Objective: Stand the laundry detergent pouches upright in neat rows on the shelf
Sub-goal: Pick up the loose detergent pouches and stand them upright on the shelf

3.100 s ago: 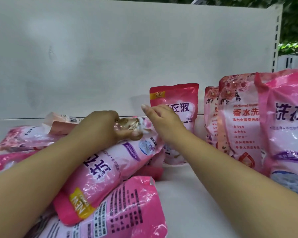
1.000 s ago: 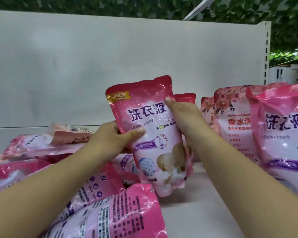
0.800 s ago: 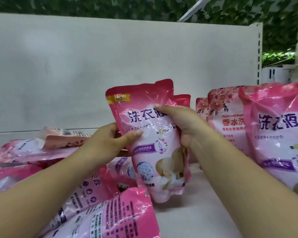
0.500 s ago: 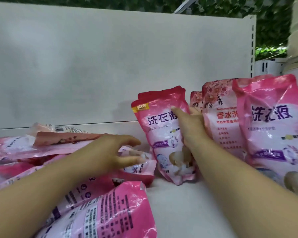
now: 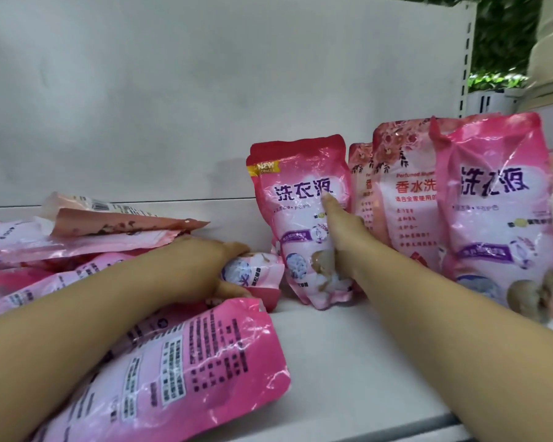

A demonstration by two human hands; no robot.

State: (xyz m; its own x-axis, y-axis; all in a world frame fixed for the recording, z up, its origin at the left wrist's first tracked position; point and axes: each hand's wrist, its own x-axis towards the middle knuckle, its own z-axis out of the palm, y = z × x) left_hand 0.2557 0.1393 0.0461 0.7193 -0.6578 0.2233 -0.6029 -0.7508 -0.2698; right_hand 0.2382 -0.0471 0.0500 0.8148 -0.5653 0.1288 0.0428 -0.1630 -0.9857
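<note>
A pink detergent pouch (image 5: 296, 199) stands upright on the white shelf (image 5: 348, 362), in front of another of its kind. My right hand (image 5: 340, 231) rests flat against its front, fingers straight. To its right stand several more upright pouches, among them a rose-printed one (image 5: 403, 193) and a large pink one (image 5: 492, 199). On the left lies a heap of flat pouches. My left hand (image 5: 201, 266) grips the end of one lying pouch (image 5: 253, 272) in that heap. A big pouch (image 5: 186, 371) lies back side up at the front left.
The shelf's white back panel (image 5: 173, 90) runs behind everything, with a slotted upright (image 5: 465, 59) at its right end. Green foliage and a beige object show beyond it. The heap on the left includes a peach-coloured pouch (image 5: 115, 221) on top.
Both hands lifted a pouch from the heap and stood it upright in front of another. My left hand let go and dropped onto a lying pouch; my right hand stays on the standing one.
</note>
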